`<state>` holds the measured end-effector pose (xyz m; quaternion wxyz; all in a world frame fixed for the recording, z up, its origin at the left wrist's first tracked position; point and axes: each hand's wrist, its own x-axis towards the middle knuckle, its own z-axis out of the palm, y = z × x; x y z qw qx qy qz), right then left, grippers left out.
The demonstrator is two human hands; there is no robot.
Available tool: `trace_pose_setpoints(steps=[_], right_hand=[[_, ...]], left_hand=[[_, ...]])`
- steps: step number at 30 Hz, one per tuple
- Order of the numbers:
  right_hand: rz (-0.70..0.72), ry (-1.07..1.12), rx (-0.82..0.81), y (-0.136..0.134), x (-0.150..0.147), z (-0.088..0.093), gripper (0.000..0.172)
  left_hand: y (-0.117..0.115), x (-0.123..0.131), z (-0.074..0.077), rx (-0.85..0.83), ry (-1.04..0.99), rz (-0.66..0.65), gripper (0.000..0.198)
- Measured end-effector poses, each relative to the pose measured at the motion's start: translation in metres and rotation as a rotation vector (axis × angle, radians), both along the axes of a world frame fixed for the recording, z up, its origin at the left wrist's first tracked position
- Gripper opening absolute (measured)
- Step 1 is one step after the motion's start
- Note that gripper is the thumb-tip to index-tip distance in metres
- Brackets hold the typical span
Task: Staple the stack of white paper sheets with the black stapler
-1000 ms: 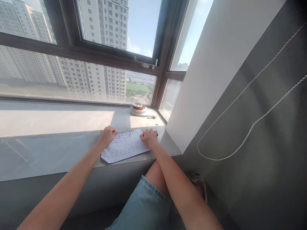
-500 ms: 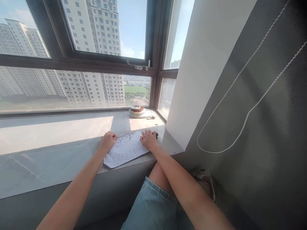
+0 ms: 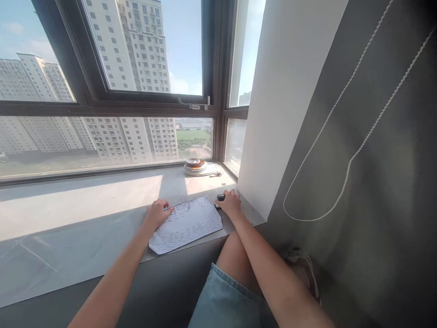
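A white paper sheet point(image 3: 191, 223) with dark marks lies on the windowsill, its lower edge near the sill's front. My left hand point(image 3: 158, 214) is closed at the paper's left edge, thumb over the top and fingers curled beside it. To the right of the paper, my right hand point(image 3: 231, 203) is closed round a small black object point(image 3: 221, 197), whose kind I cannot make out; the fingers cover much of it. Behind the hands stands a stack of round, plate-like discs point(image 3: 195, 167), white and brown.
The pale windowsill point(image 3: 85, 223) runs left under dark-framed windows point(image 3: 143, 105). At the right, a white wall corner point(image 3: 269, 114) bounds the sill, and a beaded cord point(image 3: 327, 120) hangs in a loop. A knee in denim shorts point(image 3: 221, 291) is below.
My right hand has moved right, off the paper, with the small black object now showing more at its fingers. My left hand stays at the paper's left edge. The view has tilted slightly.
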<state>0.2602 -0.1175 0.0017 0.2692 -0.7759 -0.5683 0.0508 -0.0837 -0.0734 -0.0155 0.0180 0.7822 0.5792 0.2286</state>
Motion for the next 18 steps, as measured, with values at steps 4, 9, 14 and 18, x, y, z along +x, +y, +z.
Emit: trace_pose_setpoints(steps=[4, 9, 14, 18], right_hand=[[-0.067, -0.051, 0.19, -0.008, -0.008, 0.011, 0.029], [0.185, -0.159, 0.359, -0.016, -0.065, 0.017, 0.03], [0.353, -0.095, 0.21, -0.013, -0.134, -0.003, 0.032], [0.34, -0.062, 0.237, -0.011, -0.165, -0.015, 0.04]], left_hand=[[0.003, 0.001, -0.002, 0.01, -0.016, 0.005, 0.031], [0.006, 0.002, -0.004, 0.008, 0.006, 0.008, 0.032], [0.007, 0.0, -0.005, 0.003, 0.004, 0.023, 0.027], [0.013, -0.004, -0.01, 0.018, -0.042, 0.001, 0.022]])
